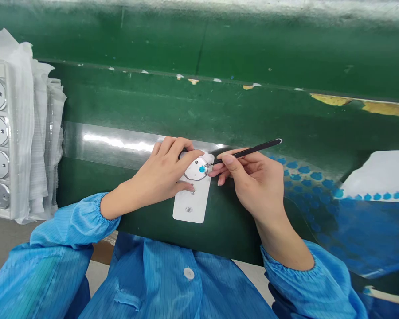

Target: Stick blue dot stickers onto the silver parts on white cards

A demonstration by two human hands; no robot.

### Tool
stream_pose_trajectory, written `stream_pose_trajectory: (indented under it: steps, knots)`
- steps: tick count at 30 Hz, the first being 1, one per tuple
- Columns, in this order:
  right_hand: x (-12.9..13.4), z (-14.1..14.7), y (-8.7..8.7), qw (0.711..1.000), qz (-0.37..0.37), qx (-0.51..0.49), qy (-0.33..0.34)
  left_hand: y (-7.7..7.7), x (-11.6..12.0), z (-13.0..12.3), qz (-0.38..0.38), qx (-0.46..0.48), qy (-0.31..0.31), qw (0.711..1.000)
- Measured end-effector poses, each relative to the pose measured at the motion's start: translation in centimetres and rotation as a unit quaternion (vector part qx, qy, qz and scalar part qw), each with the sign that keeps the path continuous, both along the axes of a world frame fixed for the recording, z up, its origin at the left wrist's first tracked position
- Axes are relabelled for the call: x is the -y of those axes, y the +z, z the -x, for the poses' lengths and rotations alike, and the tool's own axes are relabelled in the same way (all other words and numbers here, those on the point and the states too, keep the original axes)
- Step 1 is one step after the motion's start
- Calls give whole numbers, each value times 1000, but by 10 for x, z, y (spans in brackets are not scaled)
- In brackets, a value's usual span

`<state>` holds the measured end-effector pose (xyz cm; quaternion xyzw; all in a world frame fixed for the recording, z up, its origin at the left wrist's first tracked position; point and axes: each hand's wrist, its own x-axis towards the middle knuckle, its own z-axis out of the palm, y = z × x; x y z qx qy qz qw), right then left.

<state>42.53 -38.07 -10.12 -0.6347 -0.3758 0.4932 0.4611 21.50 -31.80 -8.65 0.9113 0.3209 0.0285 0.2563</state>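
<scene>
White card [189, 217] flat on the green counter [136, 99], near side, center. Round disc [192, 173] on its far half. Left hand [162, 170] is holding the card, index at the disc's far edge, thumb just nearer. Right hand [256, 179] pinches black tweezers [259, 146], tip at the blue sticker [202, 169] on the disc. Clear tray [8, 146] of discs far left, beside wrapped stack [40, 133]. Blue-dotted clear sheet [352, 239] right, white backing paper [379, 173] on its far side.
</scene>
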Motion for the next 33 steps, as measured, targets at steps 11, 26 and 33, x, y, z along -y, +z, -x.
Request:
stream_pose_trajectory:
  steps: [11, 26, 33]
  knots:
    - [0, 0, 0, 1000, 7, 4, 1, -1, 0, 1, -2, 6, -1, 1000]
    - [3, 0, -3, 999, -9, 35, 19, 0, 1, 1, 3, 16, 8, 1000]
    - [14, 4, 1, 951, -169, 252, 60, 7, 6, -3, -10, -1, 18, 1000]
